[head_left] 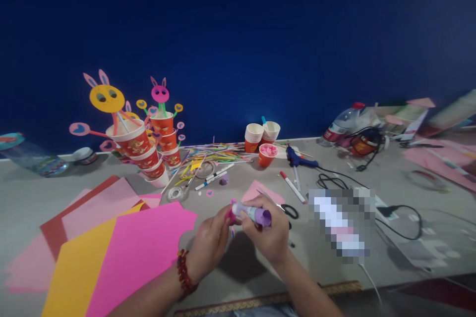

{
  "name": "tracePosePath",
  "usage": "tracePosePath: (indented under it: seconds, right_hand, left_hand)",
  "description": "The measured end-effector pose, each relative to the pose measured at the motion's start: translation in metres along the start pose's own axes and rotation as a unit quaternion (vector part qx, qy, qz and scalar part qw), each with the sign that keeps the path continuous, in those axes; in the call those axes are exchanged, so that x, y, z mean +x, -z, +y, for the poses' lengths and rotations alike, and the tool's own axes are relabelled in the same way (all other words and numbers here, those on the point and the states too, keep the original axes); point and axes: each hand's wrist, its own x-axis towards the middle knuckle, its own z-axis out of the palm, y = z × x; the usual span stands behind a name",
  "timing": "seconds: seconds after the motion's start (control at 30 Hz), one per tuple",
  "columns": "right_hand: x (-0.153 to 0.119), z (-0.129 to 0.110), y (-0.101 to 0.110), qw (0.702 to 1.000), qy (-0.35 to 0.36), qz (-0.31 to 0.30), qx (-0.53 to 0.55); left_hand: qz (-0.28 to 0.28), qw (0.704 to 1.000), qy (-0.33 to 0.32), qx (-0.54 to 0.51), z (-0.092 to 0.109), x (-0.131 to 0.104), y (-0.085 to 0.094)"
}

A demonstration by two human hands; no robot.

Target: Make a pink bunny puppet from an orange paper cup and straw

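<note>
Wall (238, 59): dim blue, glowing faintly near your centre, darker towards 11 o'clock.
Worktop (316, 272): muted light, soft shadow at your 6 o'clock.
Edges: you see stretching and smearing at 3 and 9.
Pixelation: coarse blocks, your 4 o'clock.

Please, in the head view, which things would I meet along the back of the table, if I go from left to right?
Clear container, small jar, yellow rabbit face, magenta rabbit face, pile of thin coloured sticks, cup with pink bits, blue glue gun, bottle with red cap.
</note>
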Motion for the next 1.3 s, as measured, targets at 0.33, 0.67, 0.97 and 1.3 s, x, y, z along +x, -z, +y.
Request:
tracePosePath:
  seconds: [0.33,0.67,0.97,1.3]
  right_hand:
    - [0.000,0.003,0.002,1.000,-0.019,0.001,-0.013]
    - [-0.001,0.003,0.001,1.000,-0.009,-0.004,-0.016]
    - [-0.002,0.004,0.001,0.999,0.017,-0.011,-0.049]
    - [0.003,0.029,0.021,0.990,-0.020,0.044,-0.135]
  left_hand:
    - [-0.014,0.999,0.000,-0.034,-0.002,-0.001,0.000]
    - [-0.003,1.000,-0.012,-0.021,0.000,0.000,0.001]
    - [-0.002,1.000,-0.015,-0.020,-0.004,-0.003,0.000]
    - [0.010,0.998,0.050,-0.039,0.001,0.005,0.009]
